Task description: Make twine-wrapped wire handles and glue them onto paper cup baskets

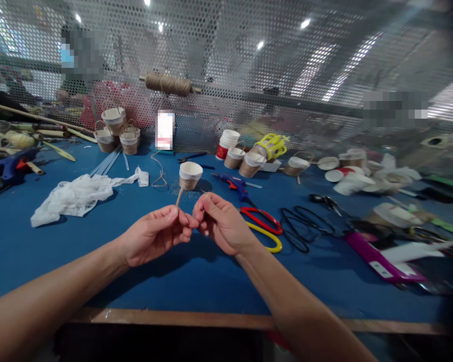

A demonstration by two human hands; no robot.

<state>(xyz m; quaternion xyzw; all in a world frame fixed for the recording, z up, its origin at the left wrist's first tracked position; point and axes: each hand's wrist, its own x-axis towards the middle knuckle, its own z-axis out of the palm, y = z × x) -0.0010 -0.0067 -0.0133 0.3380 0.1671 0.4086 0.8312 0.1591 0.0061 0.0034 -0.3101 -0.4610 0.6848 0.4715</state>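
One blue glue gun (11, 166) lies at the far left of the bench (109, 276), followed by a crumpled white cloth (77, 196) and, behind it, three handled cups (114, 125), one stacked over two. The left hand (158, 231) pinches a short piece of twine (179, 197) upright just in front of a white-rimmed cup (191, 176), which stands on the bench beyond both hands. Close beside it the right hand (222, 223) is curled, whether clamped on anything I cannot tell, with red-and-yellow scissors (264, 221) and a black cable (305, 229) farther right.
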